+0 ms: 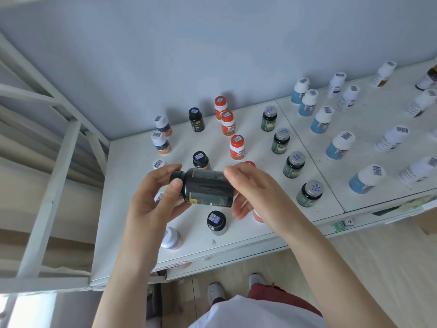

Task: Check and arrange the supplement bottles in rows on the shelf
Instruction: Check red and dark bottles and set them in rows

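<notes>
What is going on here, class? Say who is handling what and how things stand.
A person holds a black bottle sideways over the white shelf with both hands: the left hand grips its cap end, the right hand its base. Other bottles stand upright on the shelf in rows by kind: orange-capped bottles, green bottles with grey caps, blue bottles with white caps.

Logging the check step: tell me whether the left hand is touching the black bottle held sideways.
Touching. The head view shows the left hand pinching the black bottle at its cap end between thumb and fingers.
</notes>
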